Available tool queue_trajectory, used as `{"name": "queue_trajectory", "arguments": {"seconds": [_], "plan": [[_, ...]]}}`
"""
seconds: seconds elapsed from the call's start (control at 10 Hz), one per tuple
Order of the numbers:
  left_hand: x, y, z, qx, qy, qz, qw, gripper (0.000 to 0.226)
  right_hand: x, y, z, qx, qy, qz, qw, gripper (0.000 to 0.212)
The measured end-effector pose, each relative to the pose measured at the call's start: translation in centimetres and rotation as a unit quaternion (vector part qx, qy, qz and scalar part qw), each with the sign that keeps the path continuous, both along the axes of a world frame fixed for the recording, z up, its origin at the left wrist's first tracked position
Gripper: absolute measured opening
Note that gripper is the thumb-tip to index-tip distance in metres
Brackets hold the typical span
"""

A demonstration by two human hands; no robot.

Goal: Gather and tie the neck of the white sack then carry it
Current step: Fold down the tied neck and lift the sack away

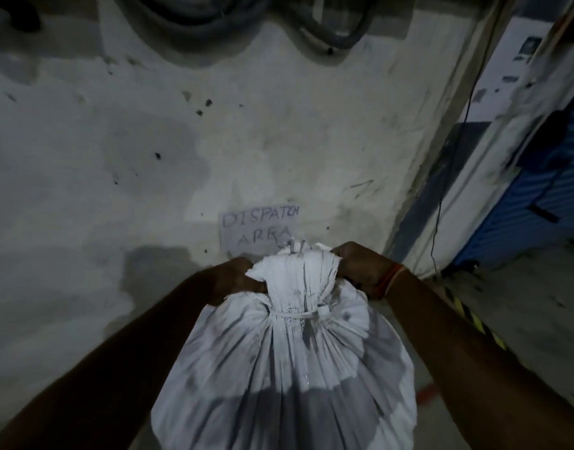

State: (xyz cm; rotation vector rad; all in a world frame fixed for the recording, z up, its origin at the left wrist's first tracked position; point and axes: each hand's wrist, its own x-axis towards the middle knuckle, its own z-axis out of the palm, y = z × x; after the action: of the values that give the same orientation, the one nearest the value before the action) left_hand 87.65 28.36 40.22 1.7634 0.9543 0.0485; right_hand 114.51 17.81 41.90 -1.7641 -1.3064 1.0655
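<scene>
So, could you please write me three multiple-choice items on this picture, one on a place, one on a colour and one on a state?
1. Where is the paper sign that reads DISPATCH AREA?
A. On the wall just beyond the sack's top
B. On the blue shutter
C. On the sack itself

2. What colour is the shutter at the right?
A. Red
B. Blue
C. Green

3. In what state is the neck of the white sack?
A. Wide open
B. Gathered and cinched with a white tie
C. Folded flat and taped

Answers:
1 A: the sign sits on the grey wall just above the sack's top.
2 B: its ribbed panels show blue.
3 B: the tie rings the bunched neck, while the left hand and right hand grip the cloth above it.
</scene>
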Motion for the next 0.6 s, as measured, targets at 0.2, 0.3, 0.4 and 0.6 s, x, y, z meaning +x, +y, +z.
{"name": "queue_trajectory", "arguments": {"seconds": [0.2, 0.3, 0.4, 0.6], "plan": [[8.4, 0.1, -5.6, -0.050, 0.034, 0.052, 0.997, 0.048, 8.4, 3.0, -8.0, -0.058, 0.026, 0.027, 0.998, 0.048], [11.6, 0.7, -10.6, -0.080, 0.071, 0.123, 0.987, 0.018, 12.1, 4.8, -13.6, -0.113, 0.050, 0.045, 0.991, 0.062], [14.6, 2.2, -17.3, -0.102, 0.099, 0.107, 0.984, 0.055, 15.4, 6.5, -20.7, -0.139, 0.065, 0.083, 0.985, 0.067], [16.7, 3.7, -31.9, -0.045, 0.253, 0.108, 0.960, 0.139, 17.5, 8.2, -31.6, -0.196, 0.024, 0.118, 0.973, 0.014]]}}
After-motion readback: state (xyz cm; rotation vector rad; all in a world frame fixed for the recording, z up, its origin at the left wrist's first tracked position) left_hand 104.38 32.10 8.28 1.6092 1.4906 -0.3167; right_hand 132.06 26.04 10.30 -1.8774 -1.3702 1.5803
